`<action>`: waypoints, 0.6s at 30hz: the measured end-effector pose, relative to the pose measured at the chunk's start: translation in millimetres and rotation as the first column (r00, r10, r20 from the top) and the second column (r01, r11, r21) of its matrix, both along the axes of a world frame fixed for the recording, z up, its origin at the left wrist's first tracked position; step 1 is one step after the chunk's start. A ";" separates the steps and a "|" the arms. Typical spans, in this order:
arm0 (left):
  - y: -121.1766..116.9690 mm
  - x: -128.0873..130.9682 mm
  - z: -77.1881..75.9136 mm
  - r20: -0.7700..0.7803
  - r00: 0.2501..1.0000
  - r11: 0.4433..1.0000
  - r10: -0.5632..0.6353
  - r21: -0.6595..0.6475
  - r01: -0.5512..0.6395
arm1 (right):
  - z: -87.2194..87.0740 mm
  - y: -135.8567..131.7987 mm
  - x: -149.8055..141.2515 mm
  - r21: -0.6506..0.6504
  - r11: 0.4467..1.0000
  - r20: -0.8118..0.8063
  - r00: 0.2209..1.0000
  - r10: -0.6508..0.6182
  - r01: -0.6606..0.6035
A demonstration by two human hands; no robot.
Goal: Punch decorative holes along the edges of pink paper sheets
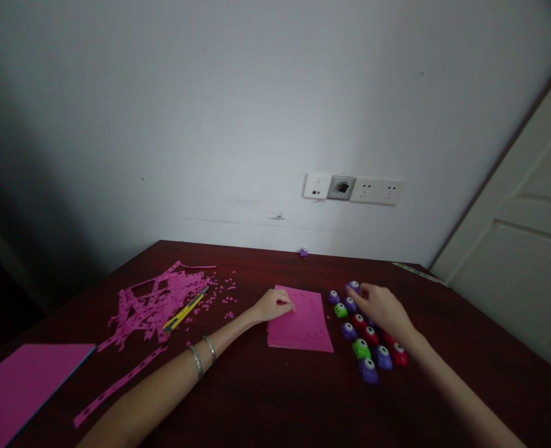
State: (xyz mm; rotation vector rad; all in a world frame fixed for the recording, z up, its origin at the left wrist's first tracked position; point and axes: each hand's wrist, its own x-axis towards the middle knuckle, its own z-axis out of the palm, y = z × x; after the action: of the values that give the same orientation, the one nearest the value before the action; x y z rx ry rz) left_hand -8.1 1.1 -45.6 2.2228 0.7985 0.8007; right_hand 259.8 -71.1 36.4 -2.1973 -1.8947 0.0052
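Pink paper (306, 326) lies beneath the loosely curled left hand (274, 305), its hold unclear, while the right hand (381, 306) bends close at a purple toy (352, 285), whether gripping I cannot tell.

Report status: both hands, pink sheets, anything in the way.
Left hand: over pink sheets, fingers curled, grip unclear. Right hand: at a purple eyed piece, hold unclear. Sheets: lying flat. Yellow cutter: by pink scraps, away from both hands.
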 end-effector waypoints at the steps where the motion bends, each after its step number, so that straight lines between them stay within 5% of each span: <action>1: 0.1 -0.2 0.2 -0.001 1.000 1.000 -0.003 -0.007 0.003 | -0.5 9.2 10.4 -0.040 0.999 0.015 0.999 -0.031 0.032; 6: -0.3 -1.4 1.2 0.014 0.999 0.999 -0.031 -0.013 0.031 | -12.6 36.8 33.4 -0.133 0.988 0.049 0.996 -0.071 0.077; 18: -1.0 -3.1 -0.9 -0.007 1.000 0.999 -0.023 0.023 0.023 | -16.8 58.5 34.6 -0.232 0.972 0.167 0.986 0.020 0.019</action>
State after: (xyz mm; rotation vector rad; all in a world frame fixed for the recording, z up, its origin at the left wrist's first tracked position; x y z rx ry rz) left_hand -11.2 0.1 -46.5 2.2518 0.7692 0.7958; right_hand 294.4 -12.5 19.6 -2.4191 -2.0792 0.0465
